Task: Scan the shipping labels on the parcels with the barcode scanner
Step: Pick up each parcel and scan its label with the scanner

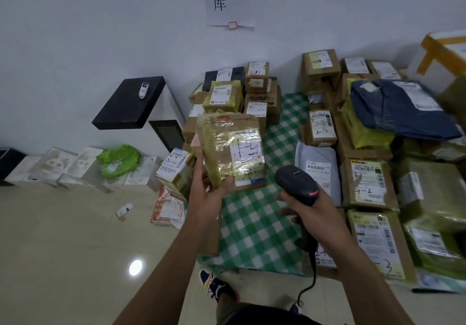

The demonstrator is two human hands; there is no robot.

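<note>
Left hand grips taped parcel; right hand grasps barcode scanner just right, label seemingly facing camera.

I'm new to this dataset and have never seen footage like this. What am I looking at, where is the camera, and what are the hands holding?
No machine here: these are a person's two bare hands, filmed by one wide-angle camera worn on the head, looking forward and down. The left hand holds up a tape-wrapped cardboard parcel, its white shipping label facing the camera. The right hand grips a black barcode scanner, cable hanging down. Below, a green checked cloth lies on the floor, with many more labelled parcels piled on and around it.
</note>
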